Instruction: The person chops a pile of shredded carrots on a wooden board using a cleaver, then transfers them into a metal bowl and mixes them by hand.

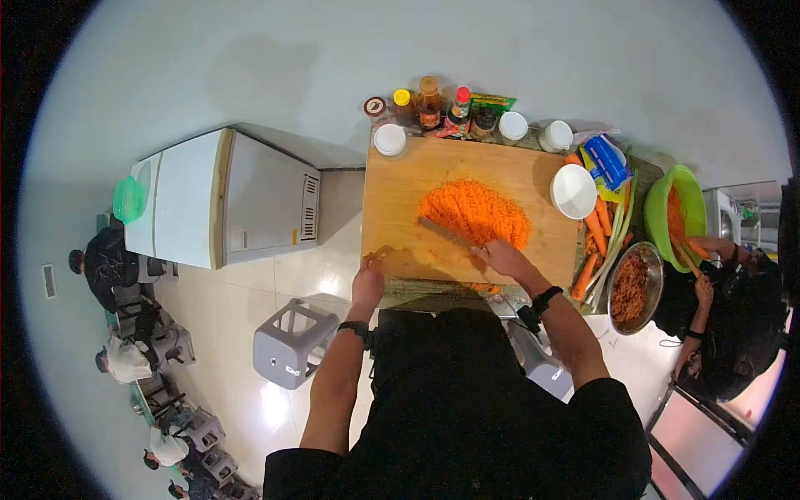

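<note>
My right hand [504,259] is closed round the handle of a knife [447,232], whose blade lies along the front of a heap of finely chopped carrot [475,210]. The heap sits on a large wooden cutting board [396,187], with a few loose bits in front of it. At the board's left front corner, my left hand [367,285] has its fingers curled against the edge. Some orange bits also lie below the board's front edge.
Jars and sauce bottles [429,102] line the back. Right are a white bowl [573,192], whole carrots [595,229], scallions [615,242] and a metal bowl [635,287]. A co-worker [725,308] stirs in a green basin [658,212]. Left: a stool [292,343], a fridge [267,196], seated people.
</note>
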The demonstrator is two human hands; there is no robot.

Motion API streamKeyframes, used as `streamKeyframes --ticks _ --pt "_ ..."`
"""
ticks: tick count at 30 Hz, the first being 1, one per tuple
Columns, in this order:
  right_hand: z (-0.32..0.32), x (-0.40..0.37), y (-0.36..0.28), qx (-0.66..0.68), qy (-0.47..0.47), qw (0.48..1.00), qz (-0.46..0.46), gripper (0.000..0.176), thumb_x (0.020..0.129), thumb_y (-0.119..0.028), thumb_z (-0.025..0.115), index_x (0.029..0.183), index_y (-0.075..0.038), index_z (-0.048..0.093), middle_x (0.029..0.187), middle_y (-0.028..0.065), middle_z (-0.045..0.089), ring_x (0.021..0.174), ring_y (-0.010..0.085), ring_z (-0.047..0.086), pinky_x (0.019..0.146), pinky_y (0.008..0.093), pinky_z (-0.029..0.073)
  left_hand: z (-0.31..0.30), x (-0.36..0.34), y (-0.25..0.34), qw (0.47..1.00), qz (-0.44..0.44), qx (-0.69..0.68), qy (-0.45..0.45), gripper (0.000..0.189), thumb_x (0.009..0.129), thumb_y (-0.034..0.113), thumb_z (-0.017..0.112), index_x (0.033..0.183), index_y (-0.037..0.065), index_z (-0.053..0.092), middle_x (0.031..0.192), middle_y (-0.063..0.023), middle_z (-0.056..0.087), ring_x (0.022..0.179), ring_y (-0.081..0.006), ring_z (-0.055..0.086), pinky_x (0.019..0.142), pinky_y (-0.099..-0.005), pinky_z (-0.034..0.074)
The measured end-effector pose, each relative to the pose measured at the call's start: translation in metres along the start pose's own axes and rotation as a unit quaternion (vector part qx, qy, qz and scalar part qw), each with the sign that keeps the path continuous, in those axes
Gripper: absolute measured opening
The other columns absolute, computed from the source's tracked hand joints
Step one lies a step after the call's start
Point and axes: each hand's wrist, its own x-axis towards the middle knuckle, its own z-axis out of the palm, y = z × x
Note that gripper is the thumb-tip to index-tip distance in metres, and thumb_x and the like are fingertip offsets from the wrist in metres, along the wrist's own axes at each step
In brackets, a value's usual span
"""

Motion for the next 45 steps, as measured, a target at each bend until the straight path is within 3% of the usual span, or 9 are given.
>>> streamKeyframes --ticks 8,15,17,21,24,26,39,41,45 --pt "0.053 0.001 -0.023 -0.017 -0.003 0.995 -0.102 0.058 0.098 -0.049 0.046 0.084 0.006 0.063 0.069 0.0259 0.059 0.065 0.0398 0.061 0.059 0.048 0.047 0.007 0.008 -0.011 0.995 0.015 -0.074 0.065 0.025 0.082 -0.001 0.05 0.106 0.006 0.056 0.109 -0.0173 0.059 0.097 -0.0407 0.06 0.082 -0.0485 0.05" --pt "0.042 -0.004 0.015 0.099 -0.046 0.994 0.018 0.052 0.097 -0.045 0.05 0.087 0.004 0.064 0.066 0.0219 0.059 0.057 0.0379 0.059 0.057 0.0463 0.047 -0.001 0.008 0.01 0.998 -0.001 -0.046 0.041 0.02 0.082 -0.001 0.05 0.099 0.008 0.052 0.103 -0.0167 0.058 0.094 -0.0418 0.06 0.079 -0.0499 0.05" --pt "0.069 0.013 0.048 -0.006 0.147 0.984 -0.101 0.053 0.096 -0.045 0.054 0.078 0.004 0.064 0.056 0.0196 0.055 0.052 0.0361 0.056 0.055 0.0463 0.046 -0.008 0.01 0.015 0.999 -0.034 -0.008 0.013 0.02 0.082 0.0 0.049 0.1 0.009 0.052 0.106 -0.0156 0.057 0.094 -0.0417 0.06 0.078 -0.0501 0.05" --pt "0.04 -0.011 0.012 0.066 0.091 0.993 -0.033 0.044 0.096 -0.037 0.056 0.083 0.003 0.064 0.053 0.0188 0.051 0.05 0.0366 0.053 0.053 0.0477 0.044 -0.001 0.012 0.001 0.999 -0.011 -0.033 0.014 0.02 0.082 0.001 0.05 0.1 0.009 0.053 0.109 -0.0147 0.056 0.096 -0.0414 0.06 0.078 -0.05 0.05" --pt "0.054 -0.026 0.007 0.114 0.156 0.979 -0.056 0.036 0.096 -0.033 0.057 0.095 0.003 0.06 0.056 0.0202 0.051 0.051 0.0394 0.052 0.053 0.0499 0.044 -0.007 0.008 0.009 1.0 -0.022 -0.009 -0.007 0.02 0.083 0.002 0.05 0.102 0.009 0.055 0.109 -0.0145 0.056 0.096 -0.041 0.06 0.08 -0.0496 0.051" --pt "0.075 -0.025 0.019 -0.048 0.298 0.946 -0.122 0.036 0.096 -0.031 0.055 0.101 0.004 0.056 0.061 0.0228 0.055 0.056 0.0417 0.056 0.054 0.0512 0.045 -0.006 0.009 0.006 1.0 0.012 -0.022 0.004 0.021 0.083 0.005 0.053 0.103 0.01 0.056 0.111 -0.0143 0.057 0.096 -0.0403 0.061 0.081 -0.0482 0.052" --pt "0.09 0.022 -0.082 0.065 0.263 0.963 0.005 0.035 0.099 -0.028 0.048 0.095 0.006 0.057 0.059 0.0235 0.055 0.057 0.0433 0.057 0.053 0.0509 0.044 0.001 0.007 -0.01 0.997 0.059 -0.024 0.033 0.021 0.083 0.005 0.054 0.103 0.01 0.057 0.112 -0.0146 0.056 0.096 -0.0384 0.062 0.075 -0.0467 0.054" --pt "0.108 0.034 -0.072 0.123 0.374 0.919 -0.021 0.036 0.099 -0.03 0.05 0.096 0.005 0.057 0.06 0.024 0.056 0.058 0.0429 0.058 0.053 0.0509 0.044 0.003 0.008 -0.023 0.996 0.07 -0.045 -0.015 0.022 0.083 0.007 0.054 0.105 0.01 0.056 0.111 -0.0154 0.056 0.096 -0.0394 0.062 0.076 -0.0483 0.053" --pt "0.105 0.027 -0.084 0.17 0.298 0.937 0.067 0.037 0.099 -0.031 0.05 0.096 0.005 0.057 0.061 0.0254 0.056 0.059 0.0442 0.058 0.054 0.0509 0.045 -0.002 0.013 -0.034 0.995 0.077 0.016 -0.067 0.028 0.083 0.01 0.055 0.111 0.01 0.055 0.124 -0.015 0.055 0.103 -0.0388 0.061 0.081 -0.0494 0.053"
